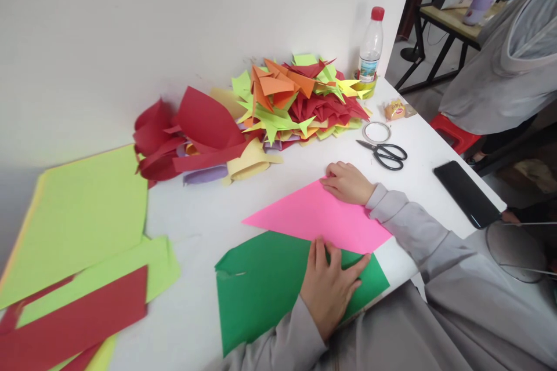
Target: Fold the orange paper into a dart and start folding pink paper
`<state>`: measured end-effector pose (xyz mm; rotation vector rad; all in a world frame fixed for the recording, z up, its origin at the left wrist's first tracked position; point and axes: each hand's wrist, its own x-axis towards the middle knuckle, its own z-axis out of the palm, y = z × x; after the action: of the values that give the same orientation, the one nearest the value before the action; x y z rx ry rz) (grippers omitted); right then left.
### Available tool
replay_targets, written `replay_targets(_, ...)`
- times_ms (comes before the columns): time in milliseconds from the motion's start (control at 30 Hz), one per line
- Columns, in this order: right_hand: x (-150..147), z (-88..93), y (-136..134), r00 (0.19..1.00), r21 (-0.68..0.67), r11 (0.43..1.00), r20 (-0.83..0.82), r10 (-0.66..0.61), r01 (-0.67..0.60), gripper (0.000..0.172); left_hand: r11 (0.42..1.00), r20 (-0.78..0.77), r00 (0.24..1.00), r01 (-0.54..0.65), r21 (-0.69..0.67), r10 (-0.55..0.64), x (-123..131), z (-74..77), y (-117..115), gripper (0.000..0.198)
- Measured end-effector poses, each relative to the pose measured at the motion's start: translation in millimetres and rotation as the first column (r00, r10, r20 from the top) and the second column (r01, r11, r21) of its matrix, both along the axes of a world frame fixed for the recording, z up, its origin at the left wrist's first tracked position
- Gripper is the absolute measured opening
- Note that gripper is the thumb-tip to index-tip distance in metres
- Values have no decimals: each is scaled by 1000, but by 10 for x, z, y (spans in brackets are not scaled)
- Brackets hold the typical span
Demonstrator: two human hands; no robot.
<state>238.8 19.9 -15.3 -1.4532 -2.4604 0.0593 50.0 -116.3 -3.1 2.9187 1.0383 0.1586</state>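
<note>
You are bringing both hands over the table (183, 295), each at the end of a grey sleeve. Your left hand (328, 284) is lying palm down on the near side, over the green paper (261, 284), with the wrist coming in from the near edge. Its fingers are pointing to the far side, the fingertips resting at the near edge of the pink paper (300, 217), and the thumb is stretching to the right, toward that paper's near corner; the grip is standing wide, closing round nothing. Your right forearm is slanting in from the near right, and your right hand (348, 182) is bending over the far corner of the pink paper, fingers curling together and pointing left. You are touching that corner, but whether you are pinching or only pressing it, I cannot tell. The pink paper is lying between your hands as a pointed shape, its sharp tip pointing left, its near part overlapping the green paper. Black-handled scissors (385, 153) are lying beyond your right hand, just beside a tape roll (376, 132).
</note>
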Motion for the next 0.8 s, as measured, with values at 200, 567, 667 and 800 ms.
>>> replay_targets(200,4,-15,3,1000,5,1000,-16,1,-1,29,999,15,999,37,-13,-36,-86,-33,24,63)
replay_targets(567,-11,43,-11,999,-41,999,-7,-31,31,27,999,27,999,-38,17,37,-390,-37,166,66)
replay_targets(667,-8,36,-3,999,-45,998,-17,-32,31,26,999,64,998,-19,43,16,-494,-59,224,58)
replay_targets(800,-5,16,-1,999,-31,999,-32,-27,26,28,996,111,994,0,87,-10,-554,-117,270,52)
